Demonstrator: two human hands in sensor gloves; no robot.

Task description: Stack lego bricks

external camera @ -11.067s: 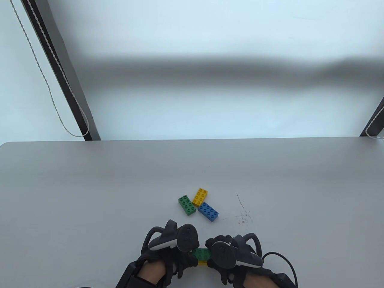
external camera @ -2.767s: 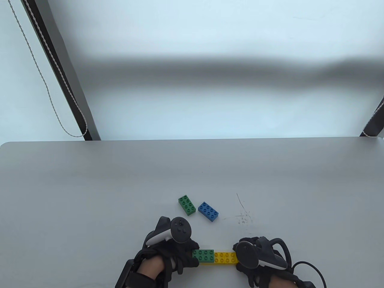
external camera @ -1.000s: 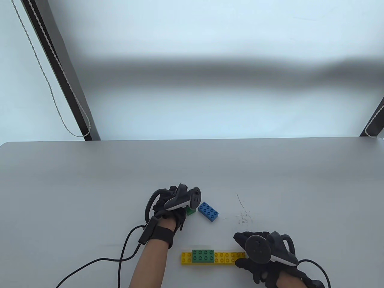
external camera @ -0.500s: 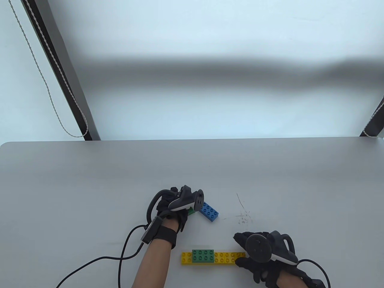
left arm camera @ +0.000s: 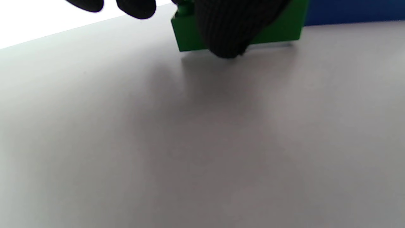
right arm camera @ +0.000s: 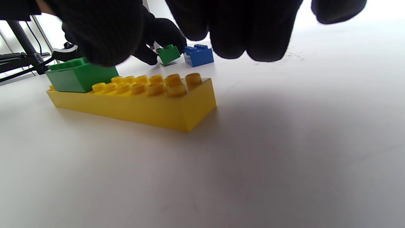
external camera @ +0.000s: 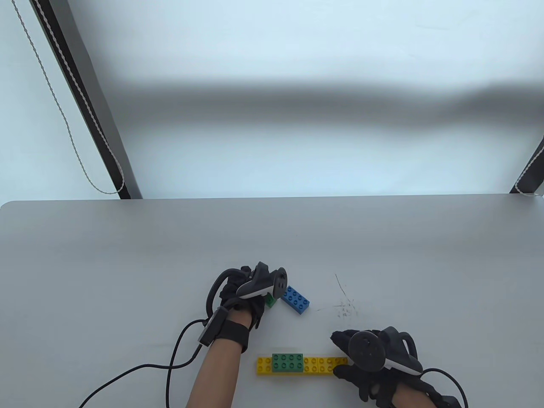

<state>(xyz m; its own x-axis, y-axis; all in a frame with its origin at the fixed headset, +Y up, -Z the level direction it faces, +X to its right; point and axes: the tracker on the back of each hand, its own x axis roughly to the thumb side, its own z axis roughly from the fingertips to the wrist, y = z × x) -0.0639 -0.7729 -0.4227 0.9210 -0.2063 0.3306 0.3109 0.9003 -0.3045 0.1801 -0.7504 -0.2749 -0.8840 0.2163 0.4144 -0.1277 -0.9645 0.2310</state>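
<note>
Lying on scuffed grey table (external camera: 127, 263): yellow row (external camera: 323, 366); pale wall (external camera: 297, 42) behind

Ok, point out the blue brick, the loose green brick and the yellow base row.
blue brick (external camera: 295, 299): table view, studded top.
loose green brick (left arm camera: 278, 30): left wrist view, side wall.
yellow base row (right arm camera: 142, 109): right wrist view, long side face.

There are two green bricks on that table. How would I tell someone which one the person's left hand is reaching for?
Start at the long yellow row near the table's front edge, which carries one green brick on top. Look farther back to the blue brick; just to its left, the left hand covers the loose green brick. Unlike the other green one, it sits on the table, not on yellow.
</note>
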